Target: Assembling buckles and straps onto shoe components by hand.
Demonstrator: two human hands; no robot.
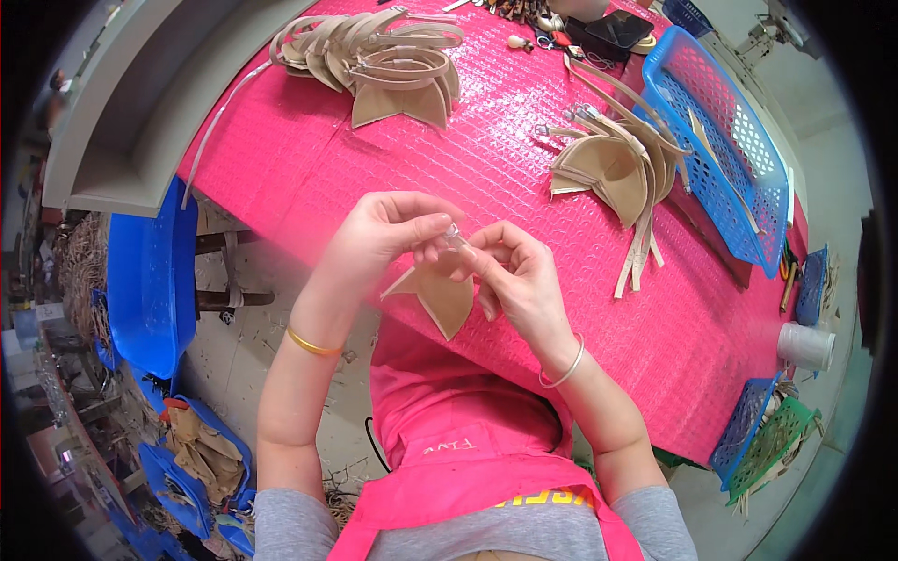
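1. Nearest, a pink apron (449, 411) covers the person's front.
2. The left hand (385, 229) has its grip pinching a small silver buckle (453, 231) between thumb and fingers.
3. The right hand (524, 276) has its grip pinching the top of the beige piece (444, 297) just beside the buckle; the exact spot seems partly hidden by the fingers.
4. That piece hangs below both hands, its pointed corners down, at the near edge of the pink tabletop (309, 178).
5. Beyond the right hand lies a strapped beige stack (608, 173), near a blue basket (772, 201).
6. Farther off, at left, lies a larger beige pile (402, 98) with looped straps.
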